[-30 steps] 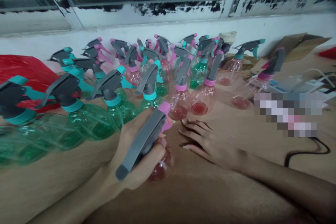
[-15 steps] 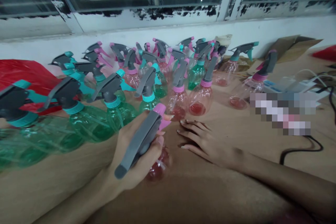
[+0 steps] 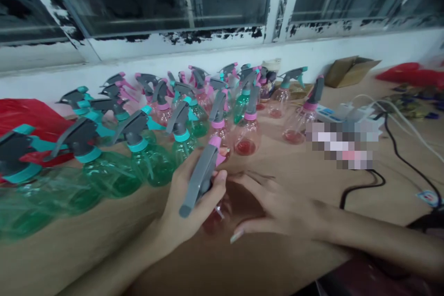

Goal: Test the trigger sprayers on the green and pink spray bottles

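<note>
My left hand [image 3: 191, 224] is wrapped round a clear pink spray bottle [image 3: 201, 178] near its neck. The bottle has a grey head and a pink nozzle tip, and some reddish colour shows low in its body. My right hand [image 3: 274, 201] hovers just right of this bottle, fingers and thumb spread, holding nothing. Ahead of my hands stand pink spray bottles, among them one [image 3: 246, 136] with a pink collar. Left of my left hand is a row of green spray bottles [image 3: 113, 173] with turquoise collars.
More spray bottles crowd towards the wall. A red plastic bag [image 3: 34, 115] lies at the left, an open cardboard box [image 3: 348, 73] at the back right. A white power strip [image 3: 360, 113] with cables sits at the right, beside a blurred-out patch. Another red bag [image 3: 402, 71] is beyond.
My right hand has lifted off the table, its thumb swinging out towards the held bottle. The left hand keeps its grip. The view has tilted up and turned right.
</note>
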A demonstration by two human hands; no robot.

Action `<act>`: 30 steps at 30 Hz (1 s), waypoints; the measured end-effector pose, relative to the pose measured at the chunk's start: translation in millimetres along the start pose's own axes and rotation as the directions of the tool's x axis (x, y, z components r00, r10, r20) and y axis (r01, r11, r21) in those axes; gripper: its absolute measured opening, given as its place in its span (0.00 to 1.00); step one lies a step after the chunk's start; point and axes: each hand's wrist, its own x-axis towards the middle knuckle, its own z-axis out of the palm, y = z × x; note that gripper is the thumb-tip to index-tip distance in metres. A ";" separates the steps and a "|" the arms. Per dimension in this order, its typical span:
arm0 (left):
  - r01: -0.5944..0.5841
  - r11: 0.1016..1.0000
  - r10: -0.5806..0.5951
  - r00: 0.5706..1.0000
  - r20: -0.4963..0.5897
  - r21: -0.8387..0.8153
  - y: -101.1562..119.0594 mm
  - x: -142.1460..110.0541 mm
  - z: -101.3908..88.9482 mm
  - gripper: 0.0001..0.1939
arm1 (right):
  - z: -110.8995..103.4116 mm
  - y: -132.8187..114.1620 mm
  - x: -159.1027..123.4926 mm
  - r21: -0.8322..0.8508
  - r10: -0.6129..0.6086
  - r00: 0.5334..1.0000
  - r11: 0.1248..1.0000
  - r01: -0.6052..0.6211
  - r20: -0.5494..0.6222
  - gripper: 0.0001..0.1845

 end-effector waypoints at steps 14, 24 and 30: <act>0.017 0.978 0.031 0.973 0.228 -0.208 30.5 32.8 73.8 0.41 | -21.2 14.7 -48.6 -0.173 0.098 0.926 0.970 -0.171 -0.364 0.18; 0.357 0.912 -0.259 0.882 0.393 -0.201 -25.6 14.9 60.8 0.14 | -70.1 93.1 -52.3 -0.320 0.138 0.826 0.877 -0.358 -0.547 0.25; 0.504 0.820 -0.347 0.816 0.463 -0.273 -30.7 10.8 51.8 0.13 | -84.9 116.2 -20.1 -0.322 0.209 0.806 0.839 -0.438 -0.553 0.21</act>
